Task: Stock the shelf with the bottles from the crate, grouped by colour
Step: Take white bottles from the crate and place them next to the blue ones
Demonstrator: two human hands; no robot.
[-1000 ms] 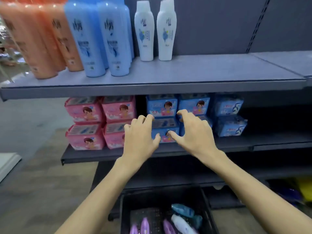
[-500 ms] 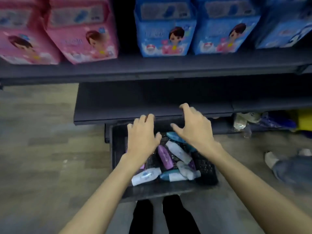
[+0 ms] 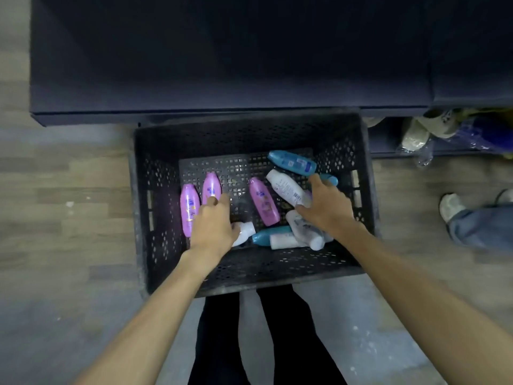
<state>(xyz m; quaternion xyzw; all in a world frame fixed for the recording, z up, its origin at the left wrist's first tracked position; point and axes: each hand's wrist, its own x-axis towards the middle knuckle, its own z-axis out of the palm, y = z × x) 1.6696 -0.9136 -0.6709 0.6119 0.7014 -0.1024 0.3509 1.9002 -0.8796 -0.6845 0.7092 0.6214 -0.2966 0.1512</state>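
Bottles lie jumbled in the crate (image 3: 249,270); your left hand (image 3: 212,226) and right hand (image 3: 324,207) hover spread, holding nothing. Grab carelessly and colours mix.

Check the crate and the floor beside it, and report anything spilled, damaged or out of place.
No spill or damage shows. The bottles lie loose and mixed by colour in the black crate: a white bottle rests across others. Right of the crate, plastic-wrapped goods sit loosely in the bottom shelf opening at floor level.
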